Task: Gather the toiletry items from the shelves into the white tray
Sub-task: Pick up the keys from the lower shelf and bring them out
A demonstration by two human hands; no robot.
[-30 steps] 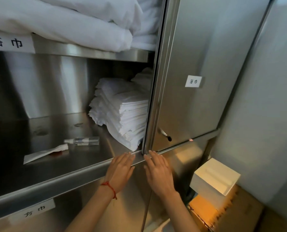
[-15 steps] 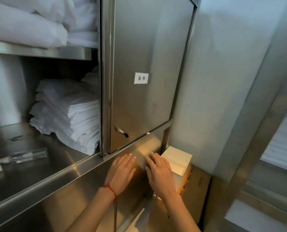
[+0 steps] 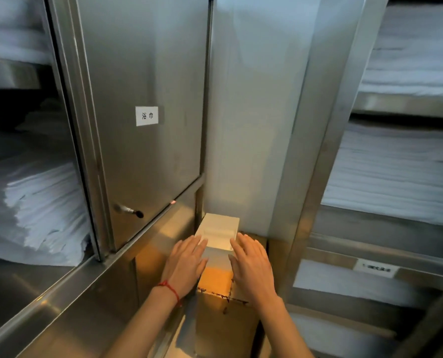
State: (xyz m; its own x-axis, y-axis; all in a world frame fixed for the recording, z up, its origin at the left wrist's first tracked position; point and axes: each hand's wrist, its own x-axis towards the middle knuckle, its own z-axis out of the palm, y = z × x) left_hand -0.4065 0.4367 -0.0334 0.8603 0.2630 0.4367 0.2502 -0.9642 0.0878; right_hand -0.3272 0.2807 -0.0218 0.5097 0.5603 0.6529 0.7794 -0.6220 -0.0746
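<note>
From the head view, we are looking down at both hands reaching forward with their fingers straight and lightly spread, palms down, holding nothing. Our left hand is hovering at the left near corner of the white tray, its fingertips just at the tray's edge; whether they are touching it, we cannot tell. A red string bracelet is circling that wrist. Our right hand is sitting at the tray's right near corner, fingertips likewise beside the rim.

The white tray is lying between and just beyond the two hands, resting on top of a cardboard box, which is glowing orange below our palms. The tray looks like it has shallow moulded compartments, and nothing is showing inside it.

To the left of our left hand, a steel cabinet door is standing with a small white label on it and a latch handle near its lower edge. Further left, a stack of folded white towels is sitting on a steel shelf. To the right of our right hand, a second steel rack is holding blurred white linen.
</note>
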